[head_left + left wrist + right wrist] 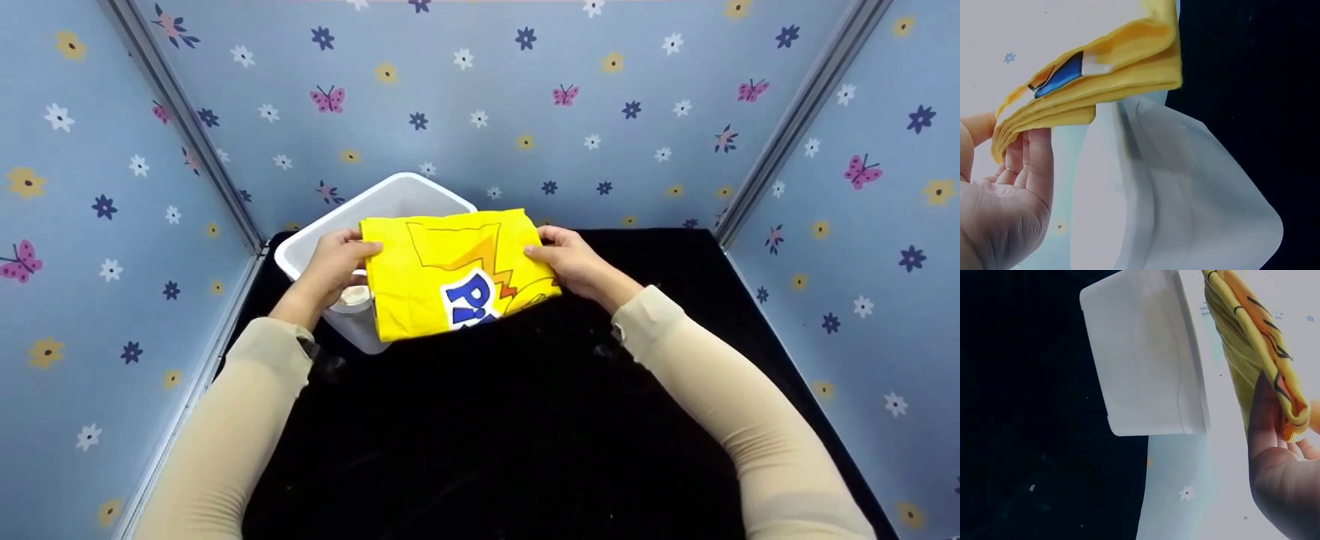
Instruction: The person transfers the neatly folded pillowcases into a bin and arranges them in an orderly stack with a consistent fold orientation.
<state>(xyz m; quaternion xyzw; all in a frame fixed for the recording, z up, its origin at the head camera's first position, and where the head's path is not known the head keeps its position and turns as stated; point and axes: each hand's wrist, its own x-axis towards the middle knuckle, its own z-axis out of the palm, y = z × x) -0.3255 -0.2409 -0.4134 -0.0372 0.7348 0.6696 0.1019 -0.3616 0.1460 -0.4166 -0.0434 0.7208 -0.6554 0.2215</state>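
A folded yellow cloth (420, 300) with blue-and-white lettering and an orange printed figure is held up between both hands; whether it is a garment cannot be told. At its left edge, my left hand (328, 264) pinches it, thumb on the front and fingers behind. The right hand (574, 262) grips the opposite edge in the same way. Several stacked layers of the cloth (1106, 84) show in the left wrist view. Behind and partly under it stands a white plastic bin (330, 214), whose inside is mostly hidden.
A pale round-topped item (355, 295) shows at the bin's near left, partly covered by the left hand. The black surface (480, 435) spreads below the hands. Flower-and-butterfly panels (495, 97) wall the back and both sides, joined by metal posts (187, 124).
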